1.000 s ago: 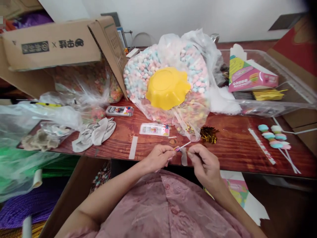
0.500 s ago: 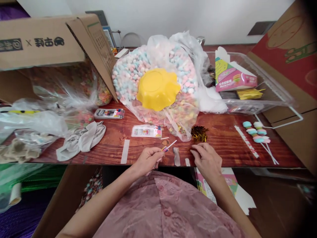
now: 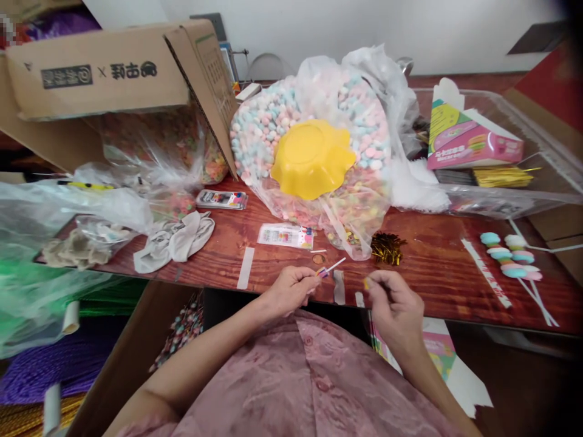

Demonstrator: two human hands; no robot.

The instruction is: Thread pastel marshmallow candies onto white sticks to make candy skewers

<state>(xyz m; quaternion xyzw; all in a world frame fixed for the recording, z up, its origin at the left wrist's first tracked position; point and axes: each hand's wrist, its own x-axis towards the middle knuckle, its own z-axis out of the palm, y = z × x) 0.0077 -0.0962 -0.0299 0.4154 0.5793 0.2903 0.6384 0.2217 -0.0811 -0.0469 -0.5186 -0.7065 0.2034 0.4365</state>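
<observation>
My left hand [image 3: 294,290] is closed in a pinch around a small wrapped candy on a white stick [image 3: 336,264], its stick pointing up and right. My right hand [image 3: 397,306] is also pinched, over the table's front edge, with a tiny gold strip [image 3: 366,283] showing at the fingertips. Just beyond that hand lies a pile of shiny gold twist ties [image 3: 388,247]. Between the hands a grey strip of tape [image 3: 339,287] is stuck on the wood. A printed clear packet [image 3: 286,235] lies behind my left hand.
A yellow scalloped bowl [image 3: 312,161] sits upside down on a big bag of pastel candies [image 3: 259,118]. An open carton [image 3: 118,73] stands at left, a clear plastic bin [image 3: 483,209] at right. Marshmallow skewers [image 3: 514,258] and a grey cloth [image 3: 177,243] lie on the table.
My right hand has come away from the gold pile and its fingers have closed on a tiny gold strip. My left hand still holds the wrapped candy stick. The view has shifted left.
</observation>
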